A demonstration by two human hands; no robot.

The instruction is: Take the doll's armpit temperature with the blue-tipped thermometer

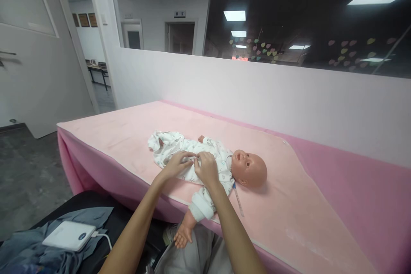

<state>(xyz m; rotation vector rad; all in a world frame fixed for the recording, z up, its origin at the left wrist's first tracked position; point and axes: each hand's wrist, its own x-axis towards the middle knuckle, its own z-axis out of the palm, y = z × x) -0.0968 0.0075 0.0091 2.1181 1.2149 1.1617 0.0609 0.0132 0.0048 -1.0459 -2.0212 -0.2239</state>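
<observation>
Power bank (69,236): lower left of the frame, on grey cloth (24,239), cable attached.
Left hand (178,163): centre, fingers pinching the outfit's front.
Outfit (173,147): centre, white, patterned, on the doll.
Right hand (206,168): just beside the left, fingertips pinched on the same fabric.
Doll (251,168): lying on the pink cover (308,222), head right of centre.
</observation>
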